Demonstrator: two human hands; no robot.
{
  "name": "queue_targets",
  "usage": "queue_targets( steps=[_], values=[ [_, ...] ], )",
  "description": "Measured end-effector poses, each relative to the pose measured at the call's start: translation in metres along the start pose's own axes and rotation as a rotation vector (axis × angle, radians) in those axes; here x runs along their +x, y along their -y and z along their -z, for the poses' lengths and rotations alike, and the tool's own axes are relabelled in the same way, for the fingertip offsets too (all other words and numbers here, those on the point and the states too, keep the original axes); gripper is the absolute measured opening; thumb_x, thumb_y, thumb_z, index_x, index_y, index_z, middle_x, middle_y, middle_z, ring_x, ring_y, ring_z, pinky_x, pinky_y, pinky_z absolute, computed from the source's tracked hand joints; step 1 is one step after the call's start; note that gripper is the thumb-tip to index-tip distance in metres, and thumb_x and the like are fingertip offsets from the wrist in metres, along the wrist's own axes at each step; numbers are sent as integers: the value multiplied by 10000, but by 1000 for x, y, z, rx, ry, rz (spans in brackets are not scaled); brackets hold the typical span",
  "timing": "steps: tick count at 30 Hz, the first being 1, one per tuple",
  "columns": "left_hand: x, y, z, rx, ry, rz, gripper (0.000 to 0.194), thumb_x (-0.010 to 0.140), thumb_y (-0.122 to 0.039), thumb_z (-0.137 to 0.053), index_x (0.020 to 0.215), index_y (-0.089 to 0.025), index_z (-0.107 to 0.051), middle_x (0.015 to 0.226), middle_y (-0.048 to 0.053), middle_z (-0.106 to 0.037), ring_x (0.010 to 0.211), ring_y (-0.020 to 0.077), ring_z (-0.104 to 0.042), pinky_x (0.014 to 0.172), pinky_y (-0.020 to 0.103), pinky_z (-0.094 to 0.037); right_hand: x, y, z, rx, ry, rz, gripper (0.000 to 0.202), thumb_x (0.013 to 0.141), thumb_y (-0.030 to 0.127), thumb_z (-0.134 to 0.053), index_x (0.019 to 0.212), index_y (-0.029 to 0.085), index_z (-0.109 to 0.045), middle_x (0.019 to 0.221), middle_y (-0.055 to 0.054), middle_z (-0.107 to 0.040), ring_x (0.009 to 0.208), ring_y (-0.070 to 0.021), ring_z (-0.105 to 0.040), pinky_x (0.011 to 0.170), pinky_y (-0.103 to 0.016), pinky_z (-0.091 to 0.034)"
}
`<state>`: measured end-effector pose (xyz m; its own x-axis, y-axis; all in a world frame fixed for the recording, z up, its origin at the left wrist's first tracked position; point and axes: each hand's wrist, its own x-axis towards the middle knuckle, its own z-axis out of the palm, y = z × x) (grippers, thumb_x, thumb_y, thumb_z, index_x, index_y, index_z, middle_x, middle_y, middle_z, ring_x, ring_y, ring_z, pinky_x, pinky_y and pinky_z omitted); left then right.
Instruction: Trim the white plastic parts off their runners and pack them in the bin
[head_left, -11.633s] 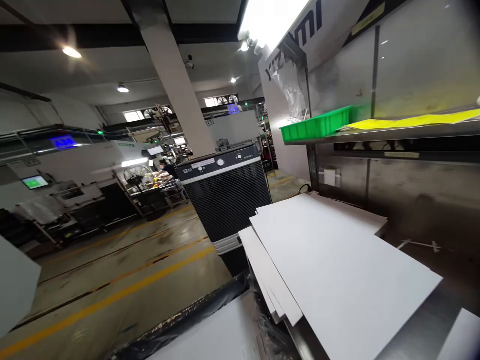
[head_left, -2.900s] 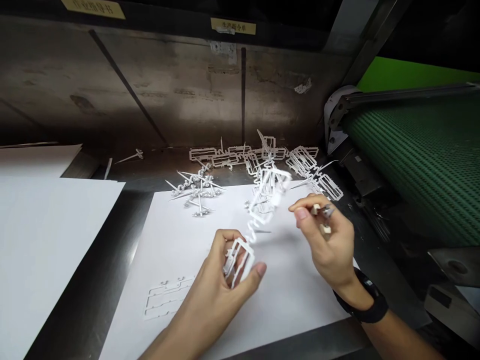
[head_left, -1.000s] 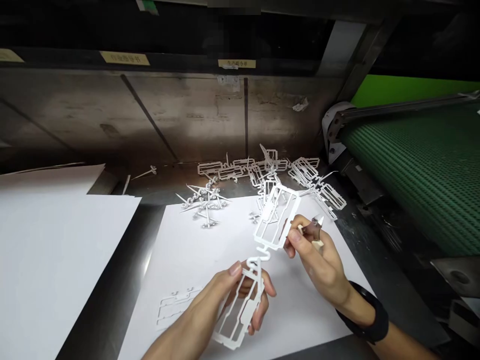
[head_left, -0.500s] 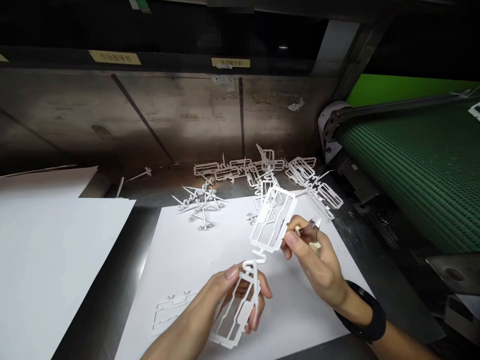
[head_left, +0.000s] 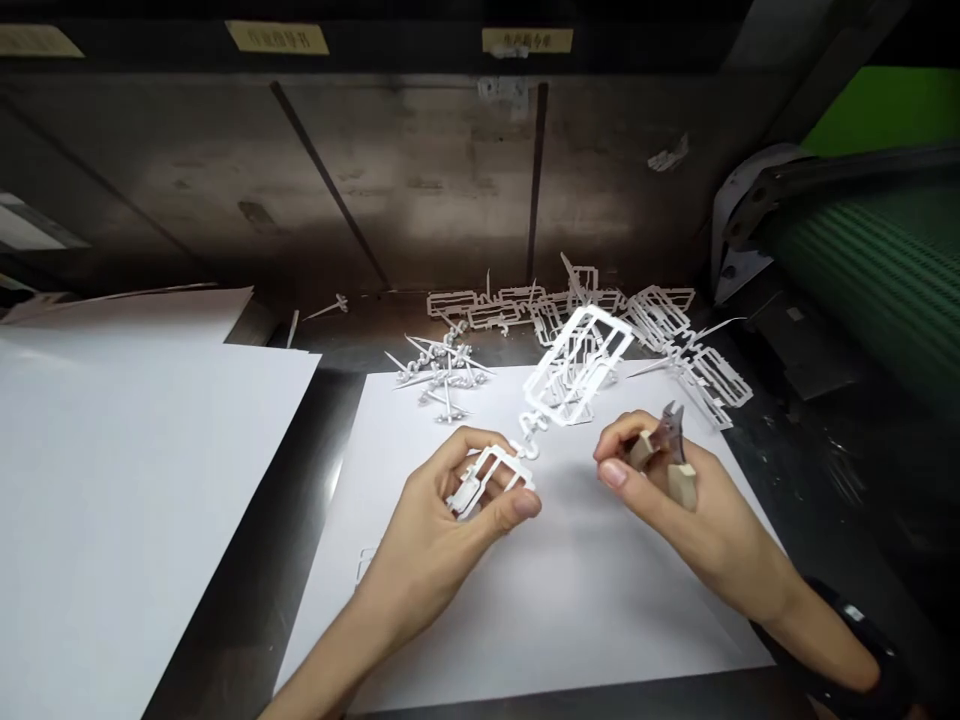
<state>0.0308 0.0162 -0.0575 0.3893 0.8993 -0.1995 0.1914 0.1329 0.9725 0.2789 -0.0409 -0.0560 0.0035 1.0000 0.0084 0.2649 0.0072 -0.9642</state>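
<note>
A white plastic part of two linked frames (head_left: 577, 365), joined by a curly runner, is held up over the white sheet. My left hand (head_left: 457, 530) is closed round its lower frame, the thumb at the front. My right hand (head_left: 675, 510), apart from the part, holds a pair of side cutters (head_left: 670, 432) with pale handles; their jaws point up and away from me. Beyond my hands lies a pile of similar white frames (head_left: 495, 312). Cut-off sprue pieces (head_left: 446, 375) are heaped on the sheet's far left edge. Behind my left forearm a flat white piece (head_left: 365, 562) shows partly.
A white paper sheet (head_left: 600, 620) covers the metal bench in front of me. More paper (head_left: 150, 450) is stacked at the left. A metal wall (head_left: 450, 180) closes off the back. At the right runs a green conveyor belt (head_left: 885, 240).
My right hand has let go of the upper frame and moved off to the right with the cutters. My left hand has turned and shifted its hold on the lower frame. The view has tilted down.
</note>
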Motion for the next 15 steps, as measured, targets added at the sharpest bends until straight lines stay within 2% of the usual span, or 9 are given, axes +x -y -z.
queue_targets(
  steps=[3,5,7,11,13,15],
  values=[
    [-2,-6,2,82,38,-53,189,997,-373,-832,1009,-225,-716,905,-5,-754,816,151,-659,739,225,-496,-3,2,-4,-162,56,-5,359,1142,445,-615,847,243,-586,787,14,-516,740,-177,-503,687,-321,-391],
    [-3,-7,1,58,87,-39,187,1042,-392,-775,1009,-222,-704,875,-10,-756,772,147,-682,737,228,-525,-3,0,-9,-260,97,-9,375,1128,427,-624,812,240,-549,754,21,-500,707,-172,-492,652,-319,-380],
    [-4,-7,0,43,125,-2,221,1064,-432,-737,1010,-223,-688,803,-29,-728,668,134,-671,659,223,-527,-2,-4,-12,-347,132,-10,354,1101,392,-650,803,241,-532,740,25,-508,689,-171,-487,641,-319,-375],
    [-5,-6,1,161,166,-36,248,1083,-435,-697,969,-216,-712,685,-55,-645,545,100,-562,521,216,-414,-4,-9,-14,-396,204,-96,286,1074,406,-679,851,254,-586,721,29,-572,645,-171,-492,605,-321,-360],
    [-6,-5,2,204,182,-93,225,1081,-384,-699,945,-207,-723,622,-64,-613,533,98,-533,521,222,-391,-6,-9,-15,-358,239,-151,222,1067,419,-689,922,261,-630,768,19,-644,661,-181,-543,590,-314,-380],
    [-7,-4,3,208,185,-126,220,1082,-354,-697,932,-197,-735,610,-63,-621,542,97,-548,538,220,-403,-8,-9,-15,-342,280,-192,151,1056,366,-681,950,266,-641,808,13,-676,689,-191,-587,580,-307,-398]
  ],
)
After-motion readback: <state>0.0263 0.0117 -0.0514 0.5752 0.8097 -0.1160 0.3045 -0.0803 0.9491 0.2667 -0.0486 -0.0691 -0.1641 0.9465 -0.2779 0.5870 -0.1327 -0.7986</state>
